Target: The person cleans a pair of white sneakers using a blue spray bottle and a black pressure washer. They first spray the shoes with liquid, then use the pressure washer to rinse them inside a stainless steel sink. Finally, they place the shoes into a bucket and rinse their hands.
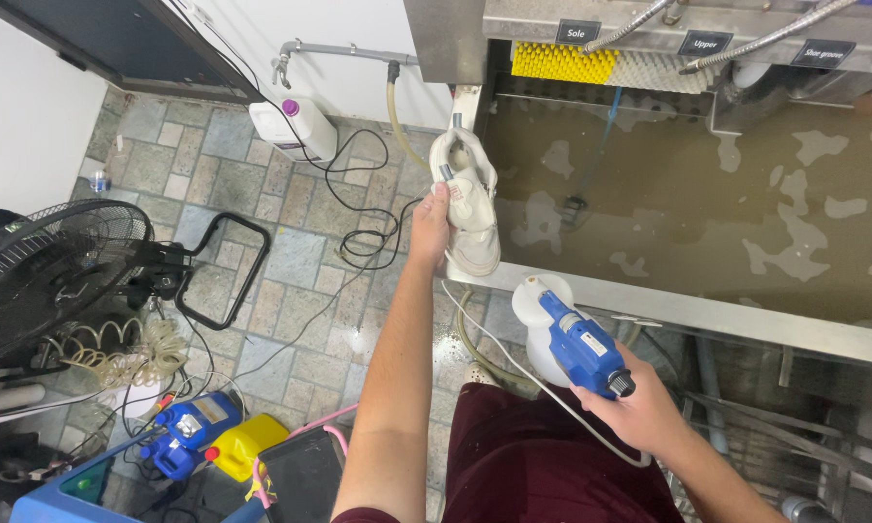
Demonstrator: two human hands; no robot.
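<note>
Overhead, a white sneaker (467, 199) is pinched at its heel by the left hand (430, 229) above the rim of the water-filled steel trough (669, 308), where drips would fall. A blue sprayer (579, 344) is gripped in the closed right hand (639, 412), nozzle aimed toward the shoe.

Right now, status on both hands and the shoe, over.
Left hand grips white shoe over the sink edge. Right hand holds blue sprayer, white bottle attached. Nothing between sprayer and shoe.
</note>
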